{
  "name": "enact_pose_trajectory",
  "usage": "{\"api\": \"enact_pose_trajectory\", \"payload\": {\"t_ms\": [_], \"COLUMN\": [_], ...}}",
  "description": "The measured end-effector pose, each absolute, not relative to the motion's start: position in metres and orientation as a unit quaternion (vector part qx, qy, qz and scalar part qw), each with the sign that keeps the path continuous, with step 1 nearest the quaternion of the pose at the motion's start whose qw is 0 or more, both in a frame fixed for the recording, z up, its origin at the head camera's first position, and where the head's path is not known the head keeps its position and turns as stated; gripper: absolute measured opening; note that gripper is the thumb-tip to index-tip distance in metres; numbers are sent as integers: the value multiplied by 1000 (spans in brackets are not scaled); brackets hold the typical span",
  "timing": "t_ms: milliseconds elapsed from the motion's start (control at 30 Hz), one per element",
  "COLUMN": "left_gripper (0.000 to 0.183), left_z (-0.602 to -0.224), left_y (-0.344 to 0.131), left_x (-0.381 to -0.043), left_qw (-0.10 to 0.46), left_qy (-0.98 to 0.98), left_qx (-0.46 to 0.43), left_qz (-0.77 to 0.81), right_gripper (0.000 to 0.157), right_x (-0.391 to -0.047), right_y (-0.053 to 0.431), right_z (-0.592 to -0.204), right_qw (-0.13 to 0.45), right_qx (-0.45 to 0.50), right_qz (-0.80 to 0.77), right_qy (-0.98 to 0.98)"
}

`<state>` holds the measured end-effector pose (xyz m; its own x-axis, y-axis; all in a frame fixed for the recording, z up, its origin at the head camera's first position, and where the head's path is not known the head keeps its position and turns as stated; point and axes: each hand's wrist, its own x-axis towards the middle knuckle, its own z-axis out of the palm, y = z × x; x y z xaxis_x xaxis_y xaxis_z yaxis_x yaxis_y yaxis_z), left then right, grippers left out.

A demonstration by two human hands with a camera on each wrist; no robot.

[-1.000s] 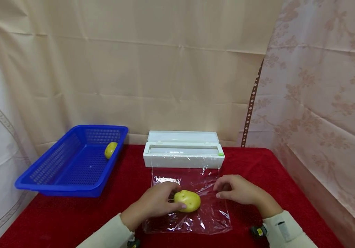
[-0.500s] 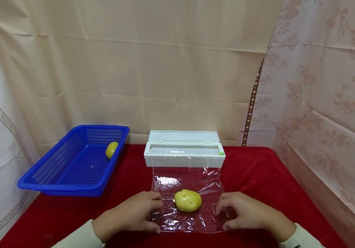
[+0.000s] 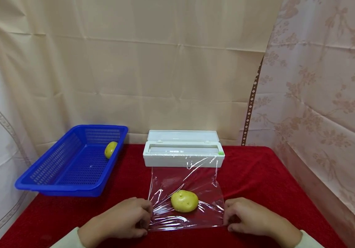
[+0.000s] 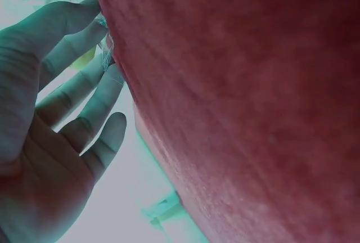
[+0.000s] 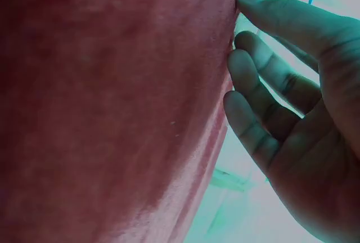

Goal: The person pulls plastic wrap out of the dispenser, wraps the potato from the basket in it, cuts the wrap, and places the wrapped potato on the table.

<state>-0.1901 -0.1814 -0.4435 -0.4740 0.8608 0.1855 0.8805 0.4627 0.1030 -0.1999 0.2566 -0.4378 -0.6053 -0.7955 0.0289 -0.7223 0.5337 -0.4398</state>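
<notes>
A yellow potato [image 3: 184,201] lies on a sheet of clear plastic wrap [image 3: 185,179] that runs forward over the red cloth from a white wrap dispenser [image 3: 183,160]. My left hand [image 3: 128,217] pinches the near left edge of the wrap; in the left wrist view, crinkled film shows at its fingertips. At the opposite near edge my right hand [image 3: 250,217] pinches the film with curled fingers, though the grip itself is partly hidden. Between the two hands the near edge is stretched nearly straight. The dispenser's lid [image 3: 183,135] stands up at the back.
To the left stands a blue plastic basket [image 3: 56,188], with another potato [image 3: 110,150] against its right wall. A green cutter tab [image 3: 221,153] sits on the dispenser's right end. Red cloth [image 3: 249,172] covers the table, and a beige curtain [image 3: 177,75] hangs behind.
My left hand has let go of the potato and moved left to the wrap's edge. The right hand has come down to the near right edge. The film has been pulled smoother and tauter.
</notes>
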Motion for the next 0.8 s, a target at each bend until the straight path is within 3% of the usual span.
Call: {"api": "enact_pose_trajectory", "payload": {"t_ms": [467,567,800], "left_gripper": [22,28,17], "left_z": [-447,-448,-448], "left_y": [-190,-188,-183], "left_x": [-181,-180,-179], "left_qw": [85,92,136], "left_qy": [-854,-858,-850], "left_qx": [-506,-499,-503], "left_qz": [-87,-76,-80], "right_gripper": [16,16,12], "right_x": [-192,-193,-193], "right_y": [260,259,259], "right_z": [-433,-433,-431], "right_qw": [41,51,99], "right_qx": [-432,-442,-411], "right_qz": [-201,-210,-231], "right_qy": [878,870,877]}}
